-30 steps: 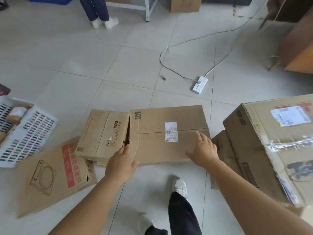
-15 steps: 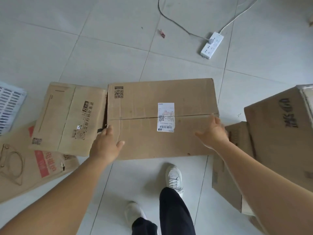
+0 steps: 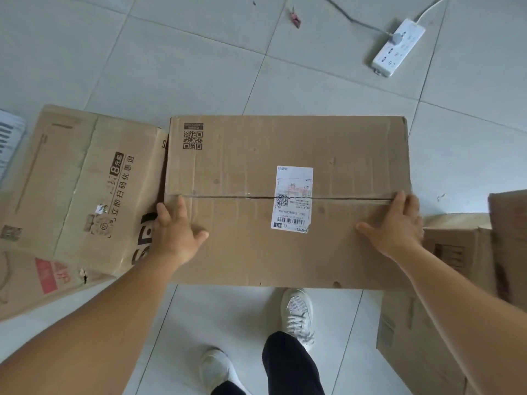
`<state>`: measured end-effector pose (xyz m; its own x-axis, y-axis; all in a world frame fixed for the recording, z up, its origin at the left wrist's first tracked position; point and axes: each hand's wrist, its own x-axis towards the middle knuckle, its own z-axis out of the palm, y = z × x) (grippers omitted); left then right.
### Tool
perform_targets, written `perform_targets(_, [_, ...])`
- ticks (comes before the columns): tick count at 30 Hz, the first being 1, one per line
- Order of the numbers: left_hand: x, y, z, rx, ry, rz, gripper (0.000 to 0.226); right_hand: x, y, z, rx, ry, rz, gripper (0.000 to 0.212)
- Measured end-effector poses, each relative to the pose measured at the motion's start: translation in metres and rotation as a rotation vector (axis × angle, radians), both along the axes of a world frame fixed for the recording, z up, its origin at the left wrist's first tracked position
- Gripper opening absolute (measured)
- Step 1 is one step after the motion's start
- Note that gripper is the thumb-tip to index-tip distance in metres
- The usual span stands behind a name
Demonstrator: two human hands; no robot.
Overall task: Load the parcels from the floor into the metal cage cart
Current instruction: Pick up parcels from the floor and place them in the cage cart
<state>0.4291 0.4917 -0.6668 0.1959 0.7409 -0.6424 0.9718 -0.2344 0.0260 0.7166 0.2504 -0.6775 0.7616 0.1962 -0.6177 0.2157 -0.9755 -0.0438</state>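
A wide, flat cardboard parcel (image 3: 256, 172) with a white shipping label and a QR print lies on the tiled floor in front of my feet. My left hand (image 3: 176, 232) rests on its left end, fingers straight and pointing away from me, thumb spread across the top. At the parcel's right end my right hand (image 3: 396, 223) lies the same way, fingers reaching the centre seam near the edge. Neither hand curls round the cardboard. The metal cage cart is out of view.
Another printed parcel (image 3: 85, 181) touches the big one on the left, over a flat carton with a red mark (image 3: 51, 276). Cardboard boxes (image 3: 456, 252) stand at the right. A white power strip (image 3: 397, 47) with its cable lies on the floor beyond. A white basket's edge (image 3: 8, 141) shows far left.
I have bent closer, so the parcel fills more of the view. Both hands have slid outward to its left and right ends and settled there.
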Motion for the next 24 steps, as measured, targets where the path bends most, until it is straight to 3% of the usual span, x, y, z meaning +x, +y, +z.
perform_targets(8, [-0.003,0.011,-0.01,-0.009,-0.108,0.088,0.114,0.014,0.001,-0.007,0.067,0.05,-0.067,0.13])
perform_targets(17, [-0.011,0.007,0.011,-0.007,-0.18,0.102,0.112,0.006,-0.006,0.014,0.13,0.027,-0.09,0.122])
perform_targets(24, [-0.028,0.002,0.057,-0.01,-0.252,0.101,0.112,-0.008,-0.014,0.072,0.153,-0.021,-0.085,0.121])
